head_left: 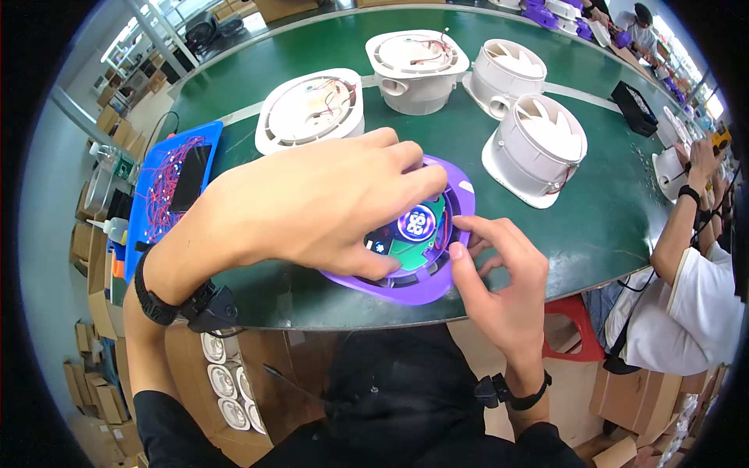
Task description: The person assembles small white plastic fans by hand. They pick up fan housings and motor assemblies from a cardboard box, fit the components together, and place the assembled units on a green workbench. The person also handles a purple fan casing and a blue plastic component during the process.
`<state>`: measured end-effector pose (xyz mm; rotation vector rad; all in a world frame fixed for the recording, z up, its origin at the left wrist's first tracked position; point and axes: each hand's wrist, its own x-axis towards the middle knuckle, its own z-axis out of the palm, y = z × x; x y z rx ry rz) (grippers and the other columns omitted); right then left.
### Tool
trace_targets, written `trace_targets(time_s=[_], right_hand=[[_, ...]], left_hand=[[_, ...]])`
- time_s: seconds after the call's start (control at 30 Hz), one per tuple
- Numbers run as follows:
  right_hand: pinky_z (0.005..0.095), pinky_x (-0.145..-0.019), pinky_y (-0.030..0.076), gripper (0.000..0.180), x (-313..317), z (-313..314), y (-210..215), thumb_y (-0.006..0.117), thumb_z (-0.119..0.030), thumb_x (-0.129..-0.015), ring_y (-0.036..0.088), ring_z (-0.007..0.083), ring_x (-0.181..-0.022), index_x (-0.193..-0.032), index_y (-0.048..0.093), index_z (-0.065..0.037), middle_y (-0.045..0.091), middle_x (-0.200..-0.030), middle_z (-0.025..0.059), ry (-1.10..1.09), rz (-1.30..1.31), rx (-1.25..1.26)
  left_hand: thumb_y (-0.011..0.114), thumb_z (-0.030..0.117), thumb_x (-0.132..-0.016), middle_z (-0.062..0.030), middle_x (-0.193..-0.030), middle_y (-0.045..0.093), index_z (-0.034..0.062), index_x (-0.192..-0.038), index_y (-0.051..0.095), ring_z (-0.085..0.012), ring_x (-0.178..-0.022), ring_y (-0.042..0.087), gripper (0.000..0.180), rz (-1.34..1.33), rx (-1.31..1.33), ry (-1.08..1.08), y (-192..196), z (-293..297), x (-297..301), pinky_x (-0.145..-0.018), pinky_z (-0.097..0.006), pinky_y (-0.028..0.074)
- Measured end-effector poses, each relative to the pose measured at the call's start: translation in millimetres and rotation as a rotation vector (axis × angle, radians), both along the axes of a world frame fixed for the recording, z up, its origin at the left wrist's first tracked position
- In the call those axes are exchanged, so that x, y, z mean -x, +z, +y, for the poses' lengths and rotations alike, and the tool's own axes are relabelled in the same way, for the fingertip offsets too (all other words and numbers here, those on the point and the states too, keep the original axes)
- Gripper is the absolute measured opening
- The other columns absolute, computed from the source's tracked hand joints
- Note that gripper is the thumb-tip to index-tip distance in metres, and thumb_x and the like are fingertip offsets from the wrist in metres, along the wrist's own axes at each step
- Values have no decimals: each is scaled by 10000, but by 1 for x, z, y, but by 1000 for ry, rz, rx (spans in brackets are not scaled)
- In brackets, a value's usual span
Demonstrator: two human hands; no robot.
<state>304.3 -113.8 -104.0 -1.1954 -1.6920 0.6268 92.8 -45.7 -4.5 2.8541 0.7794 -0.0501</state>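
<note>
A purple plastic housing (421,292), probably a fan cover, lies at the table's near edge. Inside its ring sits a green circuit board (412,256) with a lit round display (417,223). My left hand (328,203) reaches across the housing and hides its left part; thumb and forefinger span the board at its edges. At the right rim, my right hand (503,273) has thumb and forefinger closed on the purple housing. A red wire (446,234) runs inside the rim beside those fingertips. Both wrists wear black straps with small devices.
Beyond my hands stand white fan housings (312,113), two with wires on top and two with blades showing (542,140). A blue tray (211,140) at left holds red wires and a black phone-like slab (190,179). A co-worker's arm (675,234) is at right.
</note>
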Motion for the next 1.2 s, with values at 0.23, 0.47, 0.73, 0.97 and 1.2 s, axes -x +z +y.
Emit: trace_targets(time_s=[0.23,0.47,0.73,0.97,1.2], right_hand=[[319,-582,487,229,2,0,-1,716,-91,-810,636,220,-665,-1032,717,-37,652,-806,96,-28,-64,-102],[338,-628,496,237,-3,1,3,748,-123,-795,640,249,-710,-1009,715,-29,651,-817,98,-35,-110,-91],[366,-741,492,230,-1,18,12,765,-136,-782,610,281,-859,-953,697,1,598,-961,152,165,60,1],[356,-715,483,124,7,31,13,713,-71,-814,618,275,-838,-873,664,26,587,-929,143,318,90,21],[215,-556,365,92,5,37,7,627,-46,-911,484,72,-727,-862,612,30,533,-898,46,488,297,236]], left_hand=[[800,263,-683,-175,-1013,552,-14,-1133,506,-361,-980,555,605,25,-11,1,4,-4,-1,-825,-421,481],[816,255,-650,-177,-930,554,-8,-1052,500,-378,-872,570,575,1,110,-44,12,10,-9,-764,-425,480],[868,254,-581,-177,-1041,599,7,-940,508,-332,-927,603,565,-112,175,5,16,5,18,-799,-379,490],[862,251,-590,-218,-1193,576,-2,-1080,534,-381,-1086,578,641,-206,191,-63,6,2,33,-948,-419,465],[857,327,-648,-214,-1238,545,-49,-1320,482,-396,-1123,544,856,-339,-13,-69,-26,-17,15,-977,-435,457]])
